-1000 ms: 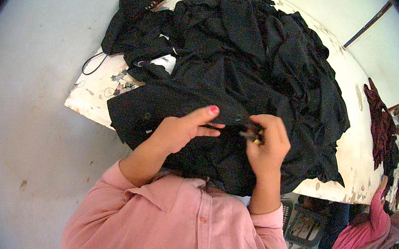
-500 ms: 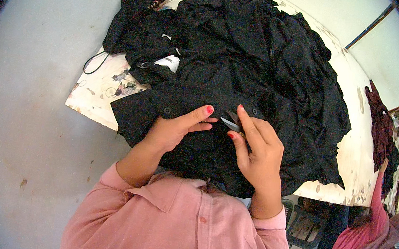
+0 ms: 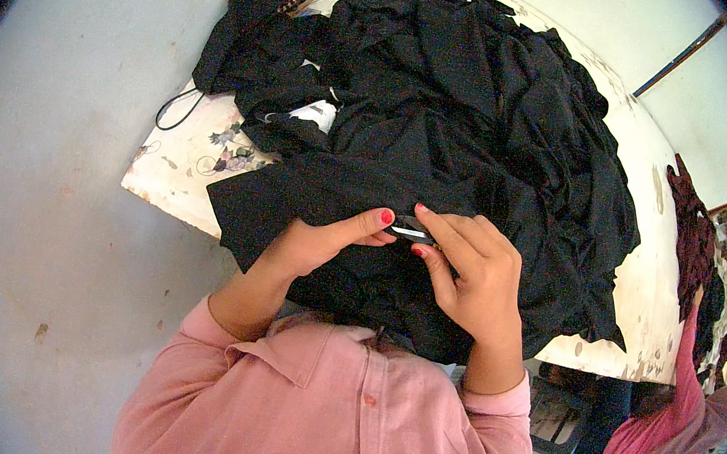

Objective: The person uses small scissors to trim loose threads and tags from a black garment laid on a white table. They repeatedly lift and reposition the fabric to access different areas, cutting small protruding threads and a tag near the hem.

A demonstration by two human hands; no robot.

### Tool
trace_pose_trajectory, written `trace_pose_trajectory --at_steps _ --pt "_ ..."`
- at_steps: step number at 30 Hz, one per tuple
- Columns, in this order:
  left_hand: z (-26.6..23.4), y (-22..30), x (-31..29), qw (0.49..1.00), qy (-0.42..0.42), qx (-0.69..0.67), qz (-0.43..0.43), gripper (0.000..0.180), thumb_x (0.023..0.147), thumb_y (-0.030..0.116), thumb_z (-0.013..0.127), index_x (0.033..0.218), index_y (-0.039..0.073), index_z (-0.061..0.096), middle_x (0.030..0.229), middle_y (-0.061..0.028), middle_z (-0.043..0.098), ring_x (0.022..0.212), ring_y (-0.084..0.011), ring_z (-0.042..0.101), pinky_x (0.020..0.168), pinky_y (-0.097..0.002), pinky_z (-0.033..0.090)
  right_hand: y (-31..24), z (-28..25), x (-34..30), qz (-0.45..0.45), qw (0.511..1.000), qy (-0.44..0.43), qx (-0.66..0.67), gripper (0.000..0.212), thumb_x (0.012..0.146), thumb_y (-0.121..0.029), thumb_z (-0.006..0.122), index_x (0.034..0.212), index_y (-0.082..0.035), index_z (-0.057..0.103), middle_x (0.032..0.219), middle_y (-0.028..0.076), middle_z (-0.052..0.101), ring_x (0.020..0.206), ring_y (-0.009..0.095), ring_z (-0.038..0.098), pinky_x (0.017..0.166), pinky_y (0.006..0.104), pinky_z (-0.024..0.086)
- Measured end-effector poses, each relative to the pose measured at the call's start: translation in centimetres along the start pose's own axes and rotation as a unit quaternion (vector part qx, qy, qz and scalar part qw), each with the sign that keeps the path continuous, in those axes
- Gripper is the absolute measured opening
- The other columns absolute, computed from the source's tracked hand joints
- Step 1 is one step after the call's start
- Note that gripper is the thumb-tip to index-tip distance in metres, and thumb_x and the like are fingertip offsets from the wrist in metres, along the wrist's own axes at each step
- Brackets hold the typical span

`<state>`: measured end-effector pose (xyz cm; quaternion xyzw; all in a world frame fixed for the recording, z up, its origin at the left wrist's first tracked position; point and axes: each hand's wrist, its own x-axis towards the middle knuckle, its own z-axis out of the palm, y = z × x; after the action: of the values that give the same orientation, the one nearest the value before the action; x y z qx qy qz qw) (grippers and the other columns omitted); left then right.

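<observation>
The left hand (image 3: 325, 245) pinches the near edge of the black garment (image 3: 444, 147) on the white table (image 3: 643, 295), while the right hand (image 3: 474, 276) holds small thread snips (image 3: 408, 230) there, so I think the cloth should be kept flat and tight and only the loose thread cut.

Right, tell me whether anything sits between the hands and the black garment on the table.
Nothing visible does. The left hand pinches the black fabric garment directly; the right hand holds a small metal tool against it.
</observation>
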<state>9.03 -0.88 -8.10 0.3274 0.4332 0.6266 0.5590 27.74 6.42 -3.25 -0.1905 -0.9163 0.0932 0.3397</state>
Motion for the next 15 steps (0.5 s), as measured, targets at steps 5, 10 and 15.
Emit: trace_pose_trajectory --at_steps 5,10,15 --pt "0.18 0.63 -0.13 1.0 -0.001 0.016 -0.008 0.026 0.088 0.012 0.068 0.109 -0.001 0.064 0.101 -0.0118 0.067 0.082 -0.022 0.067 0.073 -0.0314 0.059 0.3 -0.15 0.11 -0.002 1.0 -0.005 0.014 0.034 0.072 -0.007 0.073 0.106 -0.007 0.069 0.089 0.008 0.068 0.064 0.023 0.057 0.058 0.0319 0.046" --pt "-0.15 0.15 0.04 1.0 -0.004 0.011 0.01 0.033 0.083 0.019 0.074 0.109 0.001 0.063 0.098 -0.0115 0.067 0.079 -0.0244 0.068 0.072 -0.0349 0.059 0.59 -0.01 0.01 -0.019 1.0 -0.002 0.002 0.032 0.072 -0.005 0.072 0.104 -0.007 0.069 0.087 0.007 0.068 0.065 0.023 0.058 0.058 0.0317 0.047" --pt "-0.09 -0.19 0.2 1.0 -0.011 0.011 0.016 0.033 0.084 0.019 0.073 0.11 0.001 0.063 0.098 -0.0111 0.067 0.079 -0.0242 0.068 0.071 -0.0351 0.06 0.82 0.37 -0.22 -0.004 1.0 0.004 0.018 0.03 0.076 -0.012 0.071 0.106 -0.009 0.067 0.088 0.007 0.067 0.071 0.024 0.061 0.062 0.0335 0.05"
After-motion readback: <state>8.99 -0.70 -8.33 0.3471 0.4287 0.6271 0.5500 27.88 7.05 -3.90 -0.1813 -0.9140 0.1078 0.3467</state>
